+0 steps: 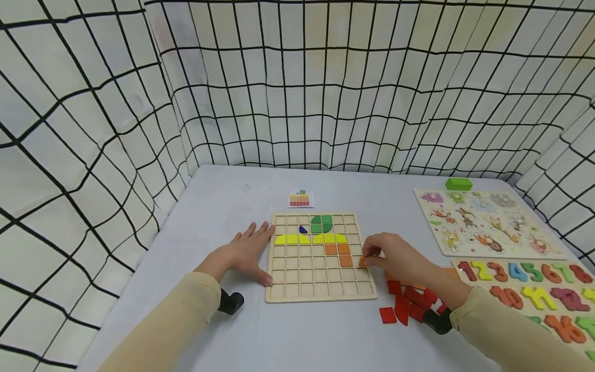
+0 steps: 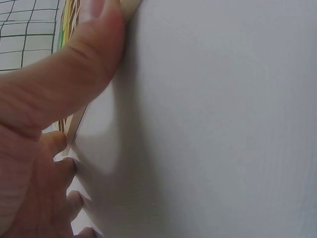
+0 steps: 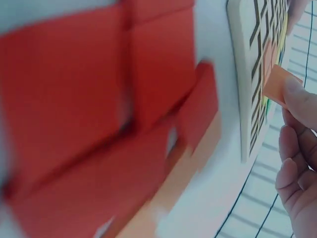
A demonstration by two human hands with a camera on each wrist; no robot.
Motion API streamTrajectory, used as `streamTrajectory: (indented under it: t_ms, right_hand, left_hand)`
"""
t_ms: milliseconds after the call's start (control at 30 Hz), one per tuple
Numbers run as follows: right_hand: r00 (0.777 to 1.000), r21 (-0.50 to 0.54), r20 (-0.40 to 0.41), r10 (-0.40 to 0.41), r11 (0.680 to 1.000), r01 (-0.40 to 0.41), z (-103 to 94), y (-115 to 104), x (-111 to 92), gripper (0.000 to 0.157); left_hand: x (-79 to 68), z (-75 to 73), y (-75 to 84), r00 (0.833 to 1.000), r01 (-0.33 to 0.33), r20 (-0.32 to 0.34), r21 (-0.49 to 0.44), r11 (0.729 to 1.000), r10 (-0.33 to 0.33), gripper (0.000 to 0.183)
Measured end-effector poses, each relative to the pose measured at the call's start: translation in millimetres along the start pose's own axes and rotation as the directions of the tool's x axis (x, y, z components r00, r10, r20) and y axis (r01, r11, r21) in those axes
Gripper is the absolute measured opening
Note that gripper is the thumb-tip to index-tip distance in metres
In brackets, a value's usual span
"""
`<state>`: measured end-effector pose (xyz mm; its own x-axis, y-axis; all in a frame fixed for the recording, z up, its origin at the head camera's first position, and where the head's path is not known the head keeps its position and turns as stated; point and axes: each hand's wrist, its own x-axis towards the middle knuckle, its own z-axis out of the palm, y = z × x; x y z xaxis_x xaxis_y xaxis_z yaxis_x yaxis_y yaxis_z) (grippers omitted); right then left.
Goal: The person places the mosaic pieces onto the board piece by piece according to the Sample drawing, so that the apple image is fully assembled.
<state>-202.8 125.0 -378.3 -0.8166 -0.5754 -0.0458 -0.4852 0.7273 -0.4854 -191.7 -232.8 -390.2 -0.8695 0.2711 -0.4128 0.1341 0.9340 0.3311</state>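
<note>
A wooden grid board (image 1: 297, 283) lies on the table in the head view. It bears green pieces (image 1: 321, 224), a small blue piece (image 1: 302, 229), yellow pieces (image 1: 292, 239) and a few orange squares (image 1: 346, 260). My left hand (image 1: 243, 255) is spread flat, its thumb and fingers touching the board's left edge. At the right edge, my right hand (image 1: 395, 254) pinches an orange square tile (image 3: 278, 84) between thumb and finger. The right wrist view shows this tile held clear of the board. Only the left thumb and some fingertips appear in the left wrist view.
Red pieces (image 1: 388, 315) and orange ones lie loose under my right forearm. Above the board is a small picture card (image 1: 301, 199). An animal puzzle (image 1: 488, 222), a number puzzle (image 1: 506, 279) and a green block (image 1: 458, 184) sit on the right. Black netting surrounds the table.
</note>
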Motion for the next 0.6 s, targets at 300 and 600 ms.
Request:
streamTrajectory:
  t_ms: [300, 600]
  right_hand:
    - [0.999, 0.05, 0.005, -0.041, 0.998, 0.041, 21.8, -27, 39, 0.008]
    - [0.998, 0.007, 0.023, -0.062, 0.998, 0.062, 29.4, -33, 49, 0.002]
  left_hand:
    - [-1.6, -0.8, 0.1, 1.0, -0.015, -0.006, -0.016, 1.0, 0.015, 0.13]
    - [-0.7, -0.3, -0.5, 1.0, -0.009, -0.014, 0.003, 1.0, 0.009, 0.13]
